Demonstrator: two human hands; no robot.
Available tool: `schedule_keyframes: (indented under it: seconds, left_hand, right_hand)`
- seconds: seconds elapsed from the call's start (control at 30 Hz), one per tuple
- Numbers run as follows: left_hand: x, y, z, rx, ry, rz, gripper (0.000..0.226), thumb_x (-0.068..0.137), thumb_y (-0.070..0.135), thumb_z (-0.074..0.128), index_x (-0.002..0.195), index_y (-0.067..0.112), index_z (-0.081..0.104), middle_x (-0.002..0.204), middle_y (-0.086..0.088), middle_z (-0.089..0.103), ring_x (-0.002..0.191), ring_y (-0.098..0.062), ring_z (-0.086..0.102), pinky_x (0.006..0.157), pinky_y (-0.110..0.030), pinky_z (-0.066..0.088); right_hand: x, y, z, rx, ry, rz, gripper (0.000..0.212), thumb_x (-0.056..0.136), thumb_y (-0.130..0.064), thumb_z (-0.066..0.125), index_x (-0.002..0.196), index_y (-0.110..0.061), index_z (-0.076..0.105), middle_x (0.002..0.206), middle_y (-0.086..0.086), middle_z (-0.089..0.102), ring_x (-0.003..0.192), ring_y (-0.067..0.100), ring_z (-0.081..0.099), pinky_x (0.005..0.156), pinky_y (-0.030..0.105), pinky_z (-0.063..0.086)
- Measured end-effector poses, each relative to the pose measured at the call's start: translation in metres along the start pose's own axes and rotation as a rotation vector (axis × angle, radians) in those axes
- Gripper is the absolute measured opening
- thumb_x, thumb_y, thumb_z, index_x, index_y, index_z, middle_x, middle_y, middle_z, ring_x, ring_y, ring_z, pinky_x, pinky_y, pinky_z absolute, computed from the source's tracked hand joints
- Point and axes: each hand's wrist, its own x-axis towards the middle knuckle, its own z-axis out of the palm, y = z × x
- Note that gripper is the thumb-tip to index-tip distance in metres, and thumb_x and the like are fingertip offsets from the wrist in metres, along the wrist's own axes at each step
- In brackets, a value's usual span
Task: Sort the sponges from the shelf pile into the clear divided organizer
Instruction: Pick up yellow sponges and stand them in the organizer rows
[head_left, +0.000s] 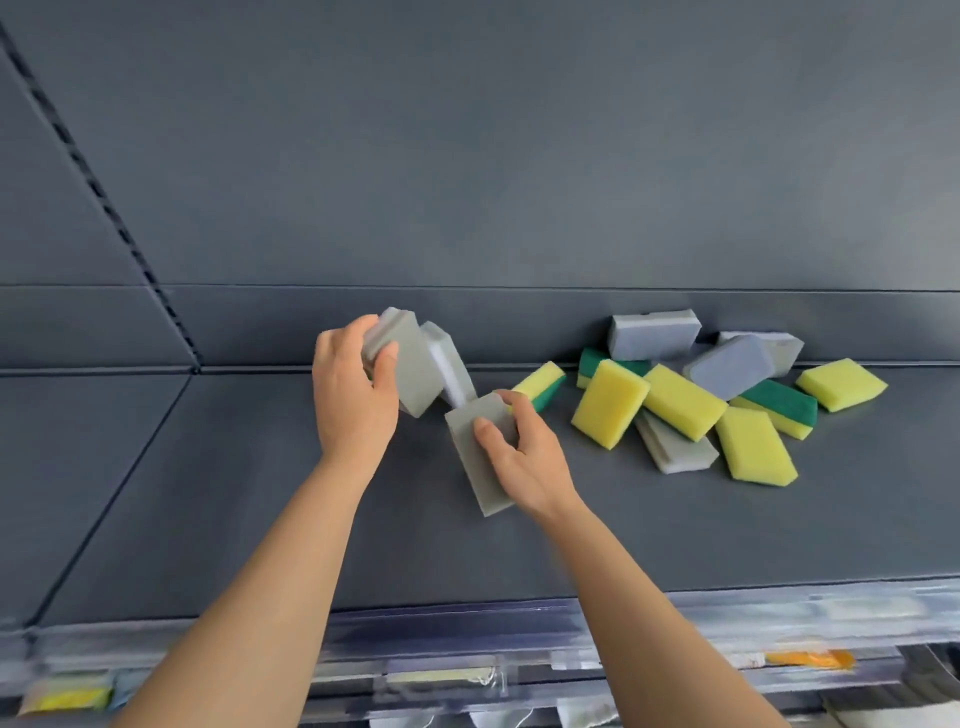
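a: what is the biggest thing here?
b: the dark grey shelf (234, 493), with its back wall (467, 156) behind it. along the front edge lies the clear divided organizer (753, 613). it is blurred, cut by the frame, and partly covered by the two forearms.
a: can you read any writing?
b: no, the slips inside the organizer are too blurred.
a: where are the sponges?
b: the pile (680, 400) lies at the right rear of the shelf, against the back wall. it has yellow sponges with green pads and grey ones, some leaning on others.
a: and the hands?
b: the left hand (353, 400) grips the first grey sponge (415, 374) above the shelf, thumb on its front face and fingers curled over the far edge. a pale sponge (451, 358) stands just behind it, touching. i cannot tell if the same hand holds it. the right hand (527, 460) holds the second grey sponge (475, 467), thumb on its wide face, fingers curled round the upper end. whether its lower end touches the shelf, i cannot tell.
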Motion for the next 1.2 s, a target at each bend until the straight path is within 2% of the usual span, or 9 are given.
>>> schedule_keyframes:
  seconds: [0.1, 0.2, 0.33, 0.47, 0.6, 0.87, 1.0, 1.1, 1.2]
  left_hand:
    - [0.001, -0.014, -0.029, -0.075, 0.025, -0.020, 0.026, 0.091, 0.020, 0.057, 0.117, 0.022, 0.058, 0.108, 0.007, 0.048, 0.084, 0.001, 0.045, 0.069, -0.014, 0.039]
    - [0.002, -0.030, -0.063, -0.114, 0.047, -0.044, 0.025, 0.089, 0.018, 0.060, 0.114, 0.022, 0.062, 0.106, 0.007, 0.053, 0.085, 0.001, 0.049, 0.070, -0.004, 0.038]
    - [0.003, -0.057, -0.114, -0.111, 0.049, -0.111, 0.024, 0.089, 0.019, 0.061, 0.112, 0.024, 0.065, 0.104, 0.007, 0.056, 0.086, 0.006, 0.052, 0.070, -0.001, 0.036]
    - [0.001, -0.086, -0.170, -0.064, 0.084, -0.155, 0.026, 0.089, 0.017, 0.061, 0.114, 0.020, 0.066, 0.102, 0.005, 0.057, 0.082, 0.003, 0.050, 0.069, 0.000, 0.034]
    - [-0.001, -0.115, -0.230, -0.035, 0.084, -0.179, 0.025, 0.090, 0.018, 0.060, 0.113, 0.023, 0.066, 0.098, 0.008, 0.056, 0.078, -0.001, 0.054, 0.070, -0.009, 0.039]
    - [-0.001, -0.172, -0.341, 0.006, 0.125, -0.212, 0.024, 0.090, 0.019, 0.060, 0.113, 0.025, 0.065, 0.096, 0.012, 0.055, 0.086, -0.012, 0.057, 0.078, -0.040, 0.052]
    - [-0.002, -0.198, -0.393, 0.033, 0.156, -0.217, 0.024, 0.090, 0.019, 0.061, 0.112, 0.026, 0.065, 0.099, 0.009, 0.058, 0.090, -0.012, 0.057, 0.080, -0.040, 0.052]
    - [-0.002, -0.216, -0.429, 0.039, 0.194, -0.236, 0.023, 0.090, 0.019, 0.061, 0.111, 0.029, 0.064, 0.109, 0.001, 0.060, 0.090, -0.007, 0.056, 0.081, -0.036, 0.052]
    - [0.001, -0.233, -0.463, 0.047, 0.235, -0.254, 0.025, 0.090, 0.019, 0.061, 0.114, 0.024, 0.065, 0.110, 0.004, 0.059, 0.099, -0.013, 0.056, 0.085, -0.039, 0.052]
  right_hand:
    - [0.002, -0.019, 0.022, 0.057, 0.018, -0.052, 0.027, 0.085, -0.043, 0.057, 0.110, -0.040, 0.047, 0.094, -0.019, 0.058, 0.088, 0.005, 0.055, 0.076, 0.032, 0.047]
    - [0.004, -0.039, 0.046, 0.067, 0.018, -0.096, 0.037, 0.084, -0.045, 0.062, 0.117, -0.037, 0.047, 0.098, -0.008, 0.059, 0.091, 0.013, 0.056, 0.078, 0.034, 0.047]
    - [-0.002, -0.073, 0.086, 0.139, 0.004, -0.150, 0.038, 0.081, -0.045, 0.066, 0.115, -0.041, 0.047, 0.090, -0.015, 0.057, 0.082, -0.003, 0.054, 0.067, 0.017, 0.040]
    - [-0.014, -0.105, 0.132, 0.198, -0.075, -0.206, 0.043, 0.083, -0.039, 0.067, 0.122, -0.041, 0.048, 0.088, -0.017, 0.054, 0.079, -0.005, 0.051, 0.069, 0.008, 0.040]
    - [-0.027, -0.135, 0.182, 0.221, -0.128, -0.225, 0.042, 0.084, -0.036, 0.067, 0.122, -0.043, 0.049, 0.093, -0.014, 0.058, 0.083, -0.001, 0.052, 0.073, 0.016, 0.041]
    - [-0.055, -0.194, 0.286, 0.242, -0.204, -0.273, 0.044, 0.085, -0.034, 0.067, 0.123, -0.042, 0.048, 0.091, -0.016, 0.057, 0.081, -0.007, 0.051, 0.066, 0.007, 0.038]
    - [-0.069, -0.223, 0.334, 0.266, -0.246, -0.315, 0.043, 0.085, -0.033, 0.066, 0.124, -0.041, 0.049, 0.090, -0.017, 0.057, 0.079, -0.009, 0.050, 0.066, 0.000, 0.037]
    - [-0.078, -0.246, 0.369, 0.265, -0.283, -0.348, 0.042, 0.085, -0.033, 0.066, 0.122, -0.042, 0.049, 0.092, -0.019, 0.058, 0.082, -0.010, 0.051, 0.067, 0.002, 0.037]
    - [-0.084, -0.266, 0.402, 0.266, -0.311, -0.371, 0.040, 0.085, -0.033, 0.067, 0.120, -0.042, 0.049, 0.092, -0.020, 0.058, 0.084, -0.010, 0.051, 0.068, 0.007, 0.037]
